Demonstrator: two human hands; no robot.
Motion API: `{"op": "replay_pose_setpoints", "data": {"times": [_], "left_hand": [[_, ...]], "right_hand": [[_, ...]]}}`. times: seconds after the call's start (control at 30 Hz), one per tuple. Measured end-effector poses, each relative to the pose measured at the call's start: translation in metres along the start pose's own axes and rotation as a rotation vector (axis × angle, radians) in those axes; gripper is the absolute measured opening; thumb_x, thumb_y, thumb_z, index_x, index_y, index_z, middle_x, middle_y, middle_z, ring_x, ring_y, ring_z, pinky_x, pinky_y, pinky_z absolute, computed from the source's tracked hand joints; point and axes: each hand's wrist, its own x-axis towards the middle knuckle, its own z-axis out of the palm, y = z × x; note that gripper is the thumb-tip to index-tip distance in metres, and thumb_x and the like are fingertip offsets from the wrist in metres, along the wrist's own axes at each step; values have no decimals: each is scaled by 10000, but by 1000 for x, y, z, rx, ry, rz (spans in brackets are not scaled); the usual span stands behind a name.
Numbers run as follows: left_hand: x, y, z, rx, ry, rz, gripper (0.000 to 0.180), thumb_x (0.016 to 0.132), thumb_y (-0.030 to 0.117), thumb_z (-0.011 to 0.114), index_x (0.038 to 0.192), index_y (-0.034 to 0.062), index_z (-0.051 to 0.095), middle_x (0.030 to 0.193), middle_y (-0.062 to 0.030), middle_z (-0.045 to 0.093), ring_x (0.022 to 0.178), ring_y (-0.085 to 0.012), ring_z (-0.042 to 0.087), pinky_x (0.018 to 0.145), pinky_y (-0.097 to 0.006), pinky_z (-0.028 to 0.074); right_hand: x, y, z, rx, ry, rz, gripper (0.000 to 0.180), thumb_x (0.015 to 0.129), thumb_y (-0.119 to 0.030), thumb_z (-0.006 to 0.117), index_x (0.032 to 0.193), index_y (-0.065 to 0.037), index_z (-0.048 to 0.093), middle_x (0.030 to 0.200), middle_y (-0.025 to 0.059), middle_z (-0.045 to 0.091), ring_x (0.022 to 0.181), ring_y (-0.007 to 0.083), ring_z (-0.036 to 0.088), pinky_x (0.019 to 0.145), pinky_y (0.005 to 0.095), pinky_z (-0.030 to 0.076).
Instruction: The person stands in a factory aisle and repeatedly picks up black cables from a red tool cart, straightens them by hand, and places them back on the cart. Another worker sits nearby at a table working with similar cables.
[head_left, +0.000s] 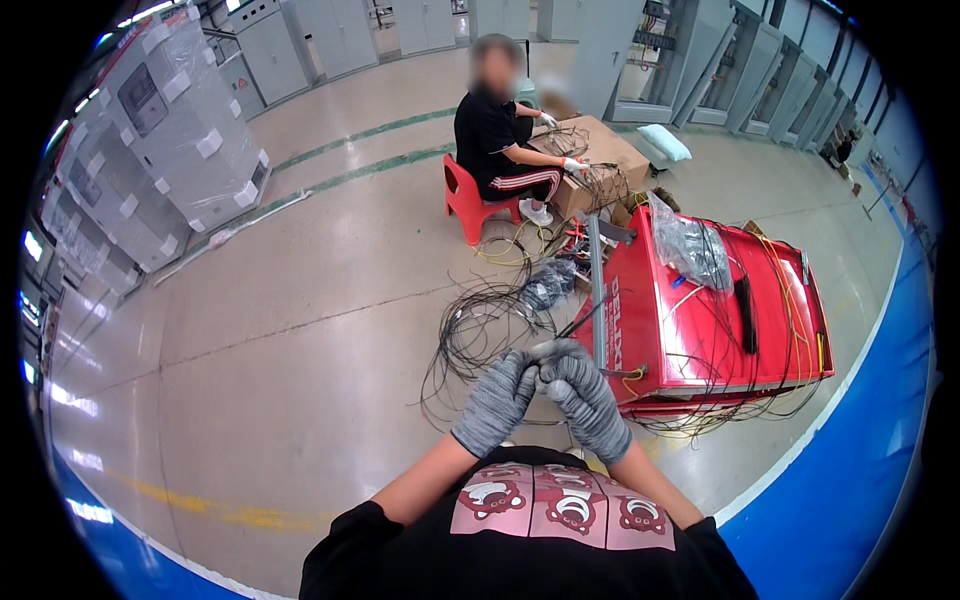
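Observation:
My left hand (495,404) and my right hand (584,400), both in grey knit gloves, meet in front of my chest. The fingers of each are closed in a pinch, fingertips close together. A small pale piece shows at the top between them, too small to name. Thin black strands stick up beside the right fingers; whether they are held or lie behind cannot be told. Just beyond the hands, a loose coil of black wires (470,325) spreads on the floor. To the right of my right hand stands a red tool cart (690,345) with a grey handle bar.
Black and yellow wires and a clear plastic bag (690,245) lie on the cart. Another person (487,140) in white gloves sits on a red stool (462,205) beside a cardboard box (610,150) bearing wires. Wrapped cabinets (165,130) stand left; open grey cabinets (655,60) line the back.

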Motion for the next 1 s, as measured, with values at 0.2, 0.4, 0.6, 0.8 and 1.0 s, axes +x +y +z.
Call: {"op": "replay_pose_setpoints", "data": {"times": [0.2,0.4,0.6,0.8,1.0], "left_hand": [[1,2,1,87,139,94,210,904,181,491,1014,17,561,898,-182,601,813,-360,580,711,-414,475],[43,-33,-47,49,283,-229,202,894,149,498,1034,20,566,935,-183,620,847,-336,601,725,-401,485],[31,-3,-43,58,70,116,233,905,136,505,1072,-12,571,924,-186,634,863,-317,620,761,-358,485],[28,7,-42,30,86,-64,230,897,123,518,1088,4,568,951,-178,631,864,-309,626,768,-345,489],[32,9,-37,-10,140,-4,218,898,118,518,1076,4,570,935,-170,635,837,-306,630,757,-341,493]], "right_hand": [[-9,9,22,441,66,469,268,922,-232,543,1088,-24,576,849,4,594,756,93,527,691,245,449],[-18,-5,45,-312,-372,92,202,908,-199,521,1037,-58,587,867,104,616,811,244,608,724,279,473],[50,-42,11,-556,76,-275,152,832,-88,584,980,-56,572,957,137,593,794,295,613,687,335,490],[38,-31,-8,-584,163,-172,270,796,-68,634,1054,-43,556,981,172,587,921,339,578,744,360,487],[16,-8,4,-391,-113,343,192,888,-140,540,982,22,584,792,189,603,710,340,591,659,365,481]]}}
